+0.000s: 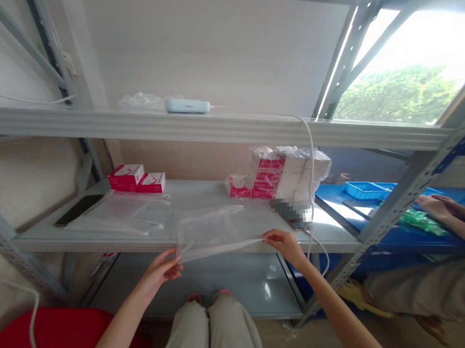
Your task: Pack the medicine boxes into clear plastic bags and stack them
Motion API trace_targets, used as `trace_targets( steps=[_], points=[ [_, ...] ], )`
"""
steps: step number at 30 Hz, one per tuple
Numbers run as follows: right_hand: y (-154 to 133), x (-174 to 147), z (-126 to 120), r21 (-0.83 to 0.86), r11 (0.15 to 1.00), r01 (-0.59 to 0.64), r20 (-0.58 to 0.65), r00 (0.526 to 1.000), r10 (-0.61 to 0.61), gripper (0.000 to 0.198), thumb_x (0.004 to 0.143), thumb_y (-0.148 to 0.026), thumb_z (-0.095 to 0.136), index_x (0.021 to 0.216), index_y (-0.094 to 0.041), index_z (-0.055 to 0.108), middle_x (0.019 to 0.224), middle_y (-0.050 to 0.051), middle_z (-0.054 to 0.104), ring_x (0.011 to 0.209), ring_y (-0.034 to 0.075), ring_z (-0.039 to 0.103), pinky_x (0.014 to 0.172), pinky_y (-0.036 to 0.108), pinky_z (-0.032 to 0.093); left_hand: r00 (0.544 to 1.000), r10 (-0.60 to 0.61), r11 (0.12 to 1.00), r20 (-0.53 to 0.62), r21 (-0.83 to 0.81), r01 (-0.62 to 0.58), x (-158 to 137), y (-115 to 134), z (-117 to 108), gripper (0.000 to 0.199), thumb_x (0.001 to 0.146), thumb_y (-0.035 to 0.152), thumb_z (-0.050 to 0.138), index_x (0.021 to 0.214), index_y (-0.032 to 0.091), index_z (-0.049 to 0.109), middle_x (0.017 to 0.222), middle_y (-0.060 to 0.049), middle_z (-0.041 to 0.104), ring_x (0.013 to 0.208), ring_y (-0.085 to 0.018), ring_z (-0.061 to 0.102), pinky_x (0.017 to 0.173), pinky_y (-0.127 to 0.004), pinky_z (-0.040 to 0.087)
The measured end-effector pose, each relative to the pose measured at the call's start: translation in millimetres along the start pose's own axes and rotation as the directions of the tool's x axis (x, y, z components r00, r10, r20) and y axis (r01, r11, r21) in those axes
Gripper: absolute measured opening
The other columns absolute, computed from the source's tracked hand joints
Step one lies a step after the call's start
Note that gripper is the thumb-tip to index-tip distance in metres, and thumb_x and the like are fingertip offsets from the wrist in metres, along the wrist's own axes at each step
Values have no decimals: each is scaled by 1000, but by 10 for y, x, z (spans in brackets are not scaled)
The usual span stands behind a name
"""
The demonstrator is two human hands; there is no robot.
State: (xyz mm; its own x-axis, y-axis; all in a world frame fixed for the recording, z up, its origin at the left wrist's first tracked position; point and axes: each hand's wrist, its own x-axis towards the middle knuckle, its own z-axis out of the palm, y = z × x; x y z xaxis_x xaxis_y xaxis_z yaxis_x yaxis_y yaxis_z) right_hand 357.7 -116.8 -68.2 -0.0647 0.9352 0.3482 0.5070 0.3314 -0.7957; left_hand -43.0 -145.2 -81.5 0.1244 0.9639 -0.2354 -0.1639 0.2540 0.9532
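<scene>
A clear plastic bag [209, 230] is stretched between my two hands at the front edge of the grey shelf. My left hand [165, 268] pinches its left edge between thumb and fingers. At the opposite corner, my right hand [284, 245] grips the bag the same way. More clear plastic bags [122, 210] lie flat on the shelf to the left. Behind those, small pink and white boxes [133, 177] are stacked. Toward the right, several more such boxes [264, 175] sit together in clear plastic wrapping.
A dark phone [80, 209] lies at the shelf's left end. A white cable [311, 170] hangs down at the right, near a pixelated device [292, 214]. A light blue device [187, 106] rests on the upper shelf. Beyond the right post [389, 211], another person's hands [435, 206] are over green packets.
</scene>
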Motion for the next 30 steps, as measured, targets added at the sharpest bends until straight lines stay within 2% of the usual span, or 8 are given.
trace_targets(
  steps=[5,9,16,19,21,24,26,30],
  points=[
    [-55,-89,-6,-189,982,9,50,999,1,24,76,-37,57,80,-19,73,78,8,71,70,21,65,66,33,53,995,-21,998,93,56,16,-27,-95,-94,62,64,43,80,116,16,58,69,-2,67,56,-13,63,56,-23,50],
    [-90,-170,13,-217,976,27,132,991,2,27,79,-38,54,84,-19,72,83,8,71,71,19,64,64,30,52,970,-60,996,234,85,41,9,-147,-88,77,73,58,67,133,17,43,84,-7,71,61,-15,65,54,-25,52],
    [-137,-255,-128,-357,934,1,233,968,88,22,77,-31,58,90,-23,74,84,6,72,66,19,63,67,31,50,989,48,993,138,100,-62,7,-115,11,78,66,53,75,127,14,47,69,-3,68,56,-13,62,51,-19,46],
    [-312,-209,-195,-424,906,10,304,944,131,24,75,-30,62,96,-27,73,91,5,72,70,21,64,69,33,49,986,46,993,158,102,-62,-50,-106,42,77,69,53,73,130,14,45,71,-5,69,55,-14,63,47,-18,45],
    [-494,-102,-157,-494,868,55,244,967,78,25,79,-31,59,101,-30,72,100,5,70,78,22,64,74,34,48,982,33,994,186,95,-51,-70,-132,68,78,70,57,69,131,15,44,73,-6,69,53,-15,64,44,-19,44],
    [-776,234,98,-558,809,187,145,981,-127,28,86,-28,53,110,-29,67,113,8,65,103,26,58,88,38,44,981,22,998,194,53,-32,-51,-232,124,79,71,62,65,132,18,43,78,-6,70,49,-15,64,40,-19,42],
    [-910,566,387,-520,803,291,199,955,-218,35,89,-32,51,123,-28,60,124,7,60,115,25,52,96,40,40,983,15,999,181,35,-22,-8,-326,163,80,66,60,71,129,18,45,77,-6,70,47,-14,62,38,-18,40],
    [-999,1273,998,-492,830,263,354,931,-85,44,85,-37,61,126,-24,57,131,11,57,123,28,47,103,45,32,986,19,1000,163,-8,-18,96,-480,172,80,56,56,80,119,16,54,72,-5,69,42,-13,60,36,-17,36]
  ],
)
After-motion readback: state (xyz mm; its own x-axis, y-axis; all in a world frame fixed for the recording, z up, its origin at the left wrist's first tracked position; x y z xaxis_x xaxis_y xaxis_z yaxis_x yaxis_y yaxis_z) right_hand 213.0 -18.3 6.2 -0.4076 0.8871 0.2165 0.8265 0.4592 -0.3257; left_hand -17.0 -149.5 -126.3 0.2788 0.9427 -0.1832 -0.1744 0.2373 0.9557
